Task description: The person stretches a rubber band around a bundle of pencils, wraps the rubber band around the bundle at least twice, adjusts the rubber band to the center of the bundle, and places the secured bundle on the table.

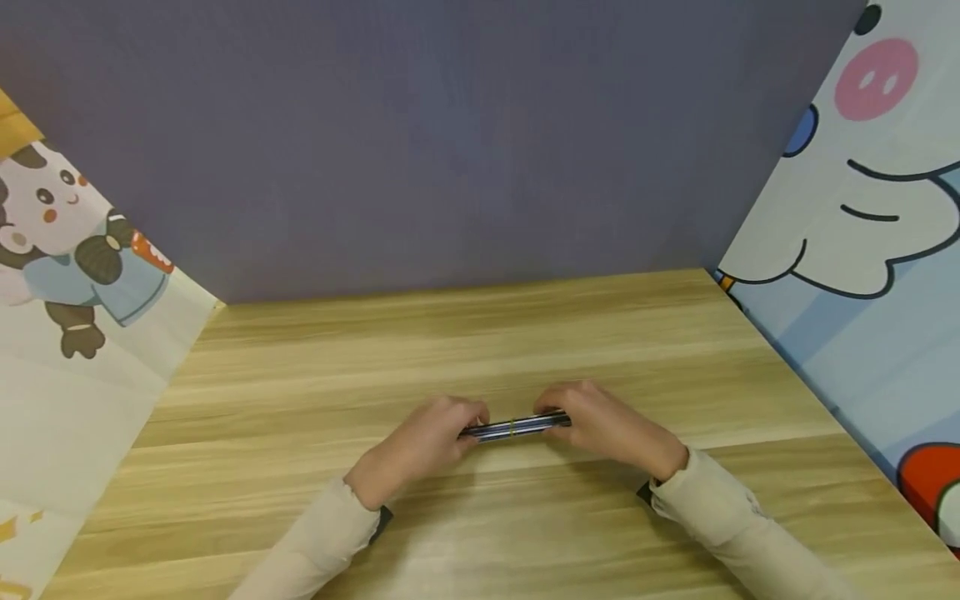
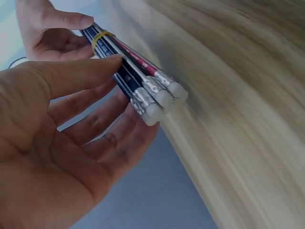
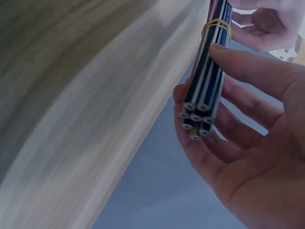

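A bundle of pencils (image 1: 517, 428), mostly dark blue with a red one among them, is held level above the table between both hands. Around its middle runs a yellow rubber band (image 3: 218, 26). My left hand (image 1: 427, 437) pinches the eraser end, thumb on top and fingers beneath; white erasers (image 2: 153, 113) in silver ferrules poke out there in the left wrist view. At the opposite end my right hand (image 1: 603, 425) grips the bundle with thumb and fingers. Flat, unsharpened pencil ends (image 3: 195, 117) show in the right wrist view.
Under the hands lies a wood-grain table (image 1: 450, 358). A dark grey panel (image 1: 465, 150) stands along its back edge. Cartoon-printed walls flank it, the left wall (image 1: 82, 400) showing a small figure and the right wall (image 1: 847, 333) a large white character.
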{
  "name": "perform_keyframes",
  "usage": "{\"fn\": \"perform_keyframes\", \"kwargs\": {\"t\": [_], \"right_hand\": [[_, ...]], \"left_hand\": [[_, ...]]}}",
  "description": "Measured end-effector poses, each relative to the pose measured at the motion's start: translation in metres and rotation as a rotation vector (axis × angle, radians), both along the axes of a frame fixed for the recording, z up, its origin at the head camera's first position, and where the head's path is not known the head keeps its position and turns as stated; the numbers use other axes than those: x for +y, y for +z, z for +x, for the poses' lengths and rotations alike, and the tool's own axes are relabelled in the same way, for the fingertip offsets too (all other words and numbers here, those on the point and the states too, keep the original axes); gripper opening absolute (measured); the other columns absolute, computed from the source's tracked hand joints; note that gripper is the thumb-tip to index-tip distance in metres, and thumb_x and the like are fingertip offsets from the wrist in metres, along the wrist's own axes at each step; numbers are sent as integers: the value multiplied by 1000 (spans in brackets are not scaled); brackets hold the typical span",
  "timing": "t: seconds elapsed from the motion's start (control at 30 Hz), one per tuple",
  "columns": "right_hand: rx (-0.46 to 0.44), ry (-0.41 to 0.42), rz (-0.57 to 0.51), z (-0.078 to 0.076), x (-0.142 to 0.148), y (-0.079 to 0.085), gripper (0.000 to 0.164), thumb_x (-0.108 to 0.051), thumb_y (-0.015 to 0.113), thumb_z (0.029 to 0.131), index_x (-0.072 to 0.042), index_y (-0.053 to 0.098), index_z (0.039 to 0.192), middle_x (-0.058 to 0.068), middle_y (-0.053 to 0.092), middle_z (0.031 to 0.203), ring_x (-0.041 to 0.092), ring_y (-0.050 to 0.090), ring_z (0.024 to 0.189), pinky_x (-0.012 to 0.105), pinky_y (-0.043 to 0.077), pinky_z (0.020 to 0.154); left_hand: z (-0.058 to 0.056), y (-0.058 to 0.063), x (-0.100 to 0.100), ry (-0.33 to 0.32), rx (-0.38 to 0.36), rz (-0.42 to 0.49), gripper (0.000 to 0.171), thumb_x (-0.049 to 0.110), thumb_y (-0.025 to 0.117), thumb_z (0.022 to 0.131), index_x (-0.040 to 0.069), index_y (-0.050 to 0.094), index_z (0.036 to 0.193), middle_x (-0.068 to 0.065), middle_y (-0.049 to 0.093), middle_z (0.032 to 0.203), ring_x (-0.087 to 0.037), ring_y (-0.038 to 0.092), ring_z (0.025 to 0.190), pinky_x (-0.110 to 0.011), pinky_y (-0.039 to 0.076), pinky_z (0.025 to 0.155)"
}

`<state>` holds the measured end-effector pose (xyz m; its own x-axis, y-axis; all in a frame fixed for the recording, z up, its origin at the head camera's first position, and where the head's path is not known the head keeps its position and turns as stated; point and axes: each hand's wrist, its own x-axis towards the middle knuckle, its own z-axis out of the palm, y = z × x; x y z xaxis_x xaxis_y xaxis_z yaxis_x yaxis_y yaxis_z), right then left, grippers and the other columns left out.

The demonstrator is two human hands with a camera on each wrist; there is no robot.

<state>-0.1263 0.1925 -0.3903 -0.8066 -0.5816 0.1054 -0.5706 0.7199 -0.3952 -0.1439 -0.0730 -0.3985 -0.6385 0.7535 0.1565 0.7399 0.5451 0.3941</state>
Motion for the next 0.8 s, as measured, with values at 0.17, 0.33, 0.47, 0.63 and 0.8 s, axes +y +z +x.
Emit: {"fn": "perform_keyframes", "kwargs": {"t": [0.17, 0.33, 0.47, 0.63, 0.8], "right_hand": [[-2, 6, 24, 1, 1, -8, 22, -10, 81, 84, -12, 72, 104, -1, 71, 101, 10, 65, 84, 26, 54, 67], [29, 1, 74, 3, 2, -10, 20, -7, 81, 82, -13, 72, 99, -1, 70, 95, 11, 63, 80, 25, 52, 62], [81, -56, 129, 4, 7, -3, 21, -8, 81, 82, -10, 72, 102, 2, 70, 97, 16, 65, 83, 29, 55, 65], [141, -182, 109, 13, 27, 9, 27, -14, 77, 88, -5, 71, 113, 11, 69, 112, 29, 65, 103, 44, 58, 80], [300, -217, -5, 30, 63, -1, 30, -15, 76, 89, -4, 69, 116, 13, 65, 117, 32, 59, 110, 50, 54, 86]], "left_hand": [[3, -6, 5, 0, 46, -18, 14, 6, 78, 85, 9, 70, 96, -2, 70, 88, -7, 58, 71, -19, 49, 59], [7, -9, 7, 1, 83, -20, 17, 4, 78, 84, 8, 69, 98, -4, 69, 90, -13, 63, 78, -22, 52, 62], [9, -7, 5, 15, 81, -33, 21, 5, 76, 85, 6, 69, 105, -7, 70, 97, -18, 65, 86, -26, 56, 68], [13, 2, -10, 64, 132, -57, 38, 18, 75, 91, 4, 63, 125, -11, 67, 116, -25, 63, 106, -36, 56, 87], [31, 3, -51, 207, 253, -39, 55, 31, 74, 91, 8, 55, 137, -18, 55, 136, -36, 50, 128, -55, 48, 100]]}}
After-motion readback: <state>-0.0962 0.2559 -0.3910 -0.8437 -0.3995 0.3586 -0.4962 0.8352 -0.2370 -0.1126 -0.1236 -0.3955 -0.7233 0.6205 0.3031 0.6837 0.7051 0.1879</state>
